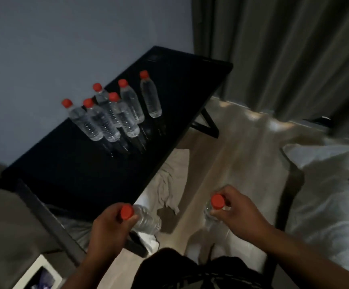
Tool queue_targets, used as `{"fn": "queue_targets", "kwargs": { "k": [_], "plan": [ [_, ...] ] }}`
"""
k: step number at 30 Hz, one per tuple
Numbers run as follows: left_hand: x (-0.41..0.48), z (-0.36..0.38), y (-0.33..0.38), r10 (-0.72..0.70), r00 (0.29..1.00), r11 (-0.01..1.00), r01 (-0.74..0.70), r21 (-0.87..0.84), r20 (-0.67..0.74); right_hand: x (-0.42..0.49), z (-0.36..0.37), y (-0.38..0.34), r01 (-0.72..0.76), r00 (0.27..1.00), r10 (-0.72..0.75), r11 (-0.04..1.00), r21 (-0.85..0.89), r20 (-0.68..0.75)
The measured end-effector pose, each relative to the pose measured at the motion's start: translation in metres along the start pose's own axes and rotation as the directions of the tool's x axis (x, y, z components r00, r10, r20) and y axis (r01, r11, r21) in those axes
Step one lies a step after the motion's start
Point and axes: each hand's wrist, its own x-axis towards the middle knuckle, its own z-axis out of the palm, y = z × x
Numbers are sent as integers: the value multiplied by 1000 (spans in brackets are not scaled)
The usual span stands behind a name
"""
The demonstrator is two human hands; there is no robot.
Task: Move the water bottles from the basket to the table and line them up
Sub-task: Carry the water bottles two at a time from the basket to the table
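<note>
Several clear water bottles with red caps [115,113] stand grouped on the black table [69,172], one bottle [151,97] a little apart to the right. My left hand [111,228] is shut around the neck of a red-capped bottle [148,221], held off the table's near edge. My right hand [236,213] grips another red-capped bottle [210,215] by its neck, over the floor. The basket is not in view.
A crumpled grey cloth [169,184] lies on the pale floor below the table's right edge. A bed with white bedding [326,195] is on the right. Grey curtains [284,55] hang behind. A white box [40,272] sits at bottom left.
</note>
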Motion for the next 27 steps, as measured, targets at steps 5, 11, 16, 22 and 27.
{"fn": "queue_targets", "kwargs": {
  "k": [5, 11, 16, 22, 27],
  "plan": [
    [30, -9, 20, -139, 965, 970, 88, -228, -221, 88, -12, -36, 101, 990, -96, 994, -36, 107],
    [98, -19, 31, -165, 942, 951, 74, -300, -292, 198, -5, -92, 208, 955, -192, 977, -51, 225],
    [173, -34, 32, -173, 910, 971, 94, -220, -376, 283, 14, -133, 268, 936, -235, 958, -98, 263],
    [256, -47, 43, -140, 888, 985, 78, -157, -438, 360, 35, -176, 307, 919, -247, 937, -167, 308],
    [288, -49, 40, -172, 872, 983, 124, -134, -458, 394, 44, -195, 345, 910, -281, 921, -183, 305]
  ]
}}
